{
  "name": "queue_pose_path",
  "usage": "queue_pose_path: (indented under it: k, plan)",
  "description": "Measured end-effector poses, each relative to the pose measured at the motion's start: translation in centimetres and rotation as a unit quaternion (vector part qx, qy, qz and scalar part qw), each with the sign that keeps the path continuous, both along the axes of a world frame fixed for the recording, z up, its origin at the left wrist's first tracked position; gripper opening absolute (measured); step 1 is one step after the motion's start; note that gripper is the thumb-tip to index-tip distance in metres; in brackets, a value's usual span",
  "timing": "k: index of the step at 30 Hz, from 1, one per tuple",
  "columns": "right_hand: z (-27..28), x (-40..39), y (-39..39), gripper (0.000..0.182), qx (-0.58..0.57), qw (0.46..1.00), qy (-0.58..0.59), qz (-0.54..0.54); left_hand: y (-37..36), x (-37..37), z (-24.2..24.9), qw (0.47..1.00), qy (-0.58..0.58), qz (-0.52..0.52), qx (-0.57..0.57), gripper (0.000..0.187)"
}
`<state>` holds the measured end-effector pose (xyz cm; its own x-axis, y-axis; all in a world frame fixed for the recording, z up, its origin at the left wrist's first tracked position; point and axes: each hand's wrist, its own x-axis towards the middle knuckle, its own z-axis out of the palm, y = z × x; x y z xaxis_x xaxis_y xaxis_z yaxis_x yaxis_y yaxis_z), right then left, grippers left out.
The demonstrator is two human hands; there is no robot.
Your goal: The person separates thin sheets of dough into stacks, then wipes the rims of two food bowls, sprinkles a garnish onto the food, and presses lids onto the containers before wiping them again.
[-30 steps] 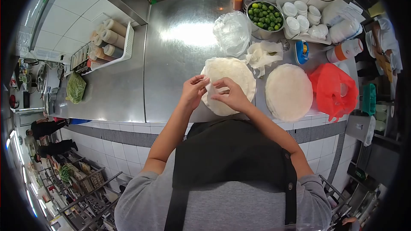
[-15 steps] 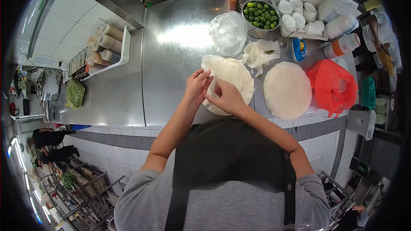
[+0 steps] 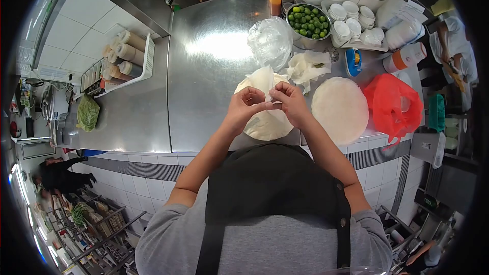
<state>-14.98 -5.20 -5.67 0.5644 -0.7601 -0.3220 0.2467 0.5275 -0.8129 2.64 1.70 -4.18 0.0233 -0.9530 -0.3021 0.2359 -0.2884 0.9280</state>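
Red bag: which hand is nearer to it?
Right. The right hand is to the left of the red bag, with the separate pale round between them. The left hand is farther left, beyond the right.

On the surface (image 3: 204, 117), one stack of sheets (image 3: 270, 130) lies before the person, with a second stack (image 3: 340, 111) to its right, then a carrier bag (image 3: 393, 104). Behind the first stack sits a plastic bag (image 3: 270, 43); right of that, a bowl (image 3: 305, 43) holds limes (image 3: 308, 21), then a tray (image 3: 364, 47) holds dishes (image 3: 342, 29). Far left, bottles (image 3: 129, 52) stand in a basket (image 3: 149, 57).
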Motion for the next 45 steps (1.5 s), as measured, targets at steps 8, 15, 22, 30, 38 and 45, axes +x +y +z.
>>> queue_pose_path:
  k: [8, 15, 22, 30, 38, 45]
  plan:
    - [1.4, 0.3, 0.2, 0.012, -0.023, 1.000, 0.003, 0.012, -0.2, -0.1, 1.6, 0.999, 0.022, 0.037, -0.014, 0.023]
    - [0.9, 0.2, 0.7, 0.016, -0.066, 0.997, 0.043, 0.025, 0.0, -0.4, 1.2, 0.997, -0.060, 0.049, -0.008, 0.025]
    - [0.5, 0.5, 1.1, 0.017, -0.152, 0.983, 0.103, 0.027, 0.1, 0.0, 0.0, 0.996, -0.082, 0.048, 0.005, 0.022]
    - [0.8, 0.6, 1.7, 0.017, -0.220, 0.956, 0.192, 0.031, 0.5, 0.0, 0.6, 0.995, -0.097, 0.033, 0.001, 0.017]
    - [1.6, 0.7, 2.1, 0.016, -0.244, 0.939, 0.235, 0.065, 0.6, 0.0, -0.2, 0.972, -0.234, 0.016, -0.034, 0.011]
    - [1.6, 0.7, 2.2, 0.016, -0.252, 0.937, 0.235, 0.053, 0.5, 0.2, -0.7, 0.979, -0.200, 0.012, -0.033, 0.010]
